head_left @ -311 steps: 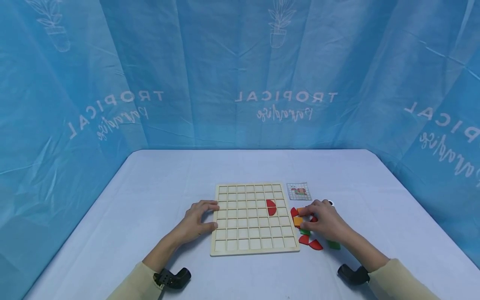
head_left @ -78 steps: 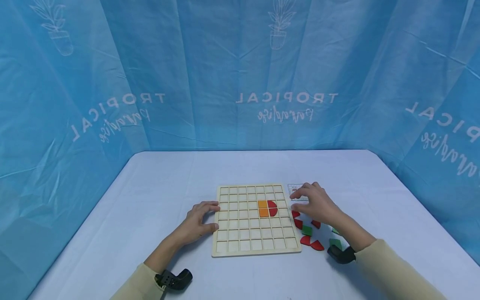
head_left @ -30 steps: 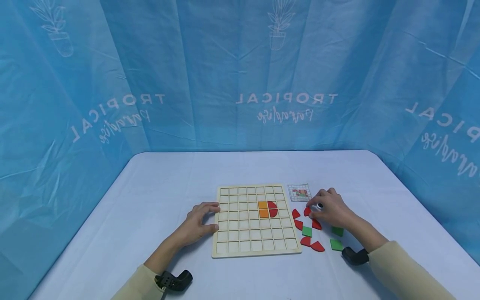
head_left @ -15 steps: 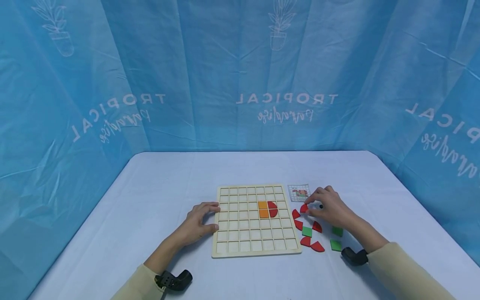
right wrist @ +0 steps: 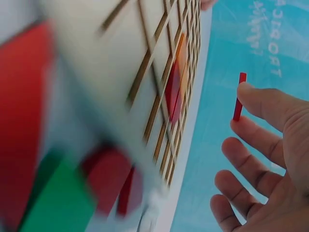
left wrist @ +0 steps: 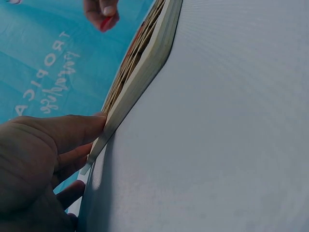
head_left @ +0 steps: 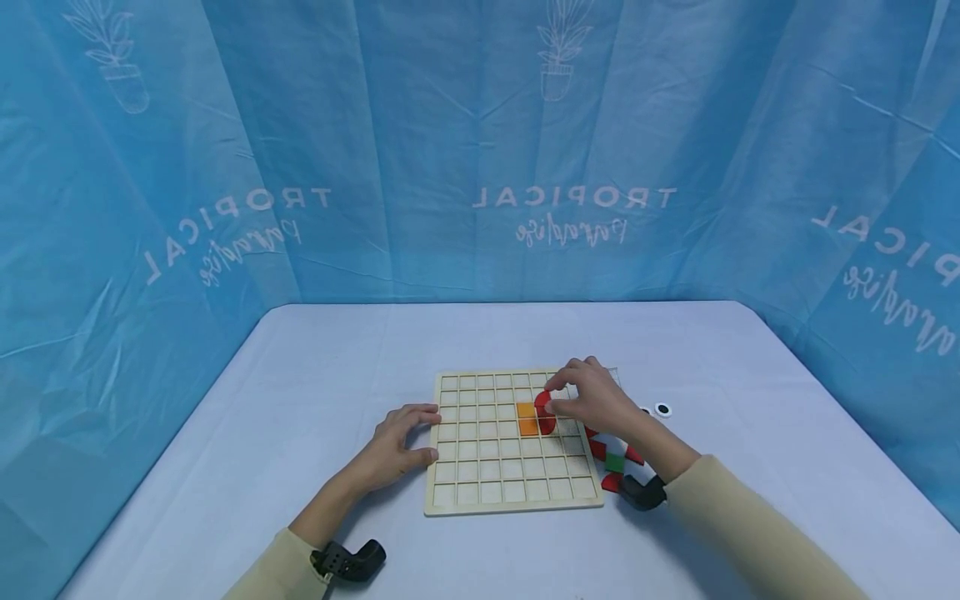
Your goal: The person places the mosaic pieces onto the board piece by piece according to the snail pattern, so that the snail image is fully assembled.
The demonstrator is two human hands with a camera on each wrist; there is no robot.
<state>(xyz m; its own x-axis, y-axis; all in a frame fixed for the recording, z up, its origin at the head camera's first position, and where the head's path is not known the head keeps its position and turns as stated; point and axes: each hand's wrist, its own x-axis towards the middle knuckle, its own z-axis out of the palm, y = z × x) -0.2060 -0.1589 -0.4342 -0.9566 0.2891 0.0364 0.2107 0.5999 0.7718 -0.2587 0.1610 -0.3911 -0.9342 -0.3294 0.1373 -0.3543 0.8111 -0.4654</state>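
My right hand (head_left: 596, 404) pinches a red quarter-circle tile (right wrist: 240, 99) between thumb and index finger, the other fingers spread. It holds the tile over the right part of a light wooden grid board (head_left: 480, 471). Beneath, an orange pair of squares (head_left: 527, 419) lies in the grid, with red quarter tiles (head_left: 548, 426) to its right, partly covered by the held tile and hand. At the board's left edge, my left hand (head_left: 390, 442) rests its thumb and fingertips on the rim (left wrist: 137, 79), fingers relaxed.
Right of the board lie several loose red tiles (head_left: 612, 482), a green square (head_left: 615, 463) and an eye-printed piece (head_left: 663, 409), some hidden by the right arm. A picture card (head_left: 614, 373) is mostly covered. A blue curtain (head_left: 480, 167) hangs behind the white table (head_left: 337, 358).
The right hand has picked up a red quarter tile from the loose pieces and moved left over the board. Orange squares have joined the red tiles there since the oldest frame. The left hand stays.
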